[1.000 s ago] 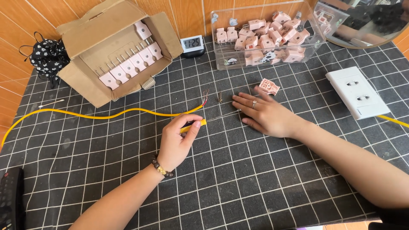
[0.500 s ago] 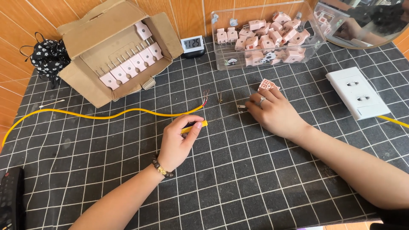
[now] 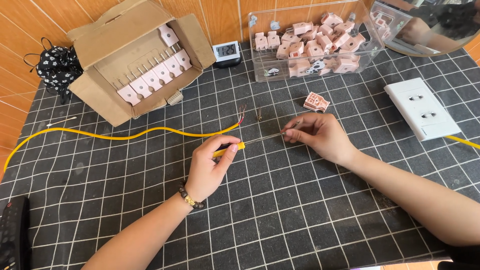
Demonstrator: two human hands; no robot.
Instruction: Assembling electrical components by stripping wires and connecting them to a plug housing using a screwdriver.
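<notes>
L hand (image 3: 210, 167) gripped screwdriver (image 3: 250, 142) handle, R hand (image 3: 320, 135) pinched its shaft; open desk (image 3: 300, 215) below, cable (image 3: 125, 136) and plug (image 3: 316, 101) nearby.

My left hand (image 3: 210, 167) grips the yellow screwdriver (image 3: 235, 146) handle; my right hand (image 3: 320, 135) pinches its metal tip at 3 o'clock. Yellow cable (image 3: 125, 136) end at 12, pink plug (image 3: 316, 101) beyond.

cardboard box (image 3: 107, 37) of plugs, clear bin (image 3: 370, 47), white socket (image 3: 422, 108), perhaps a small clock (image 3: 225, 51).

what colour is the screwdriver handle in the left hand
Yellow: the screwdriver handle in the left hand, seen in the head view.
</notes>
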